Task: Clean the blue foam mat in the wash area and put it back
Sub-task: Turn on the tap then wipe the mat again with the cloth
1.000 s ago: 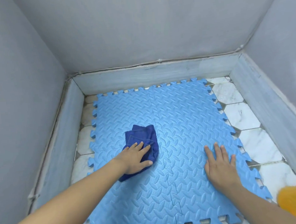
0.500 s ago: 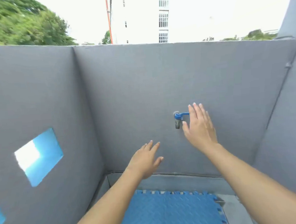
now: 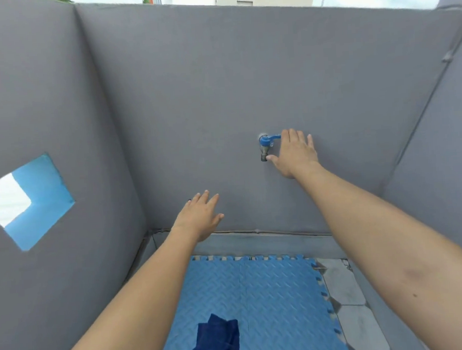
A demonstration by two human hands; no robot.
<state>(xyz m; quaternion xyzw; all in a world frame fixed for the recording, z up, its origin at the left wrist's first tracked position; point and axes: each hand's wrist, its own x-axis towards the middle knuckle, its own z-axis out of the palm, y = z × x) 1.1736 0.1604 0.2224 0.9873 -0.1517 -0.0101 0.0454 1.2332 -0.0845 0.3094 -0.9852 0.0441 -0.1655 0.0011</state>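
Wash bay: grey walls (image 3: 192,109) enclose three sides; blue foam mat (image 3: 273,294) spans the floor.
Right hand (image 3: 295,154), fingers extended, touches the tap (image 3: 266,145); left hand (image 3: 200,218) released, holding nothing.

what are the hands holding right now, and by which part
Nothing is held. The right hand is open at the blue-handled wall tap, fingers not closed round it. The left hand hangs open in the air. The dark blue cloth lies loose.
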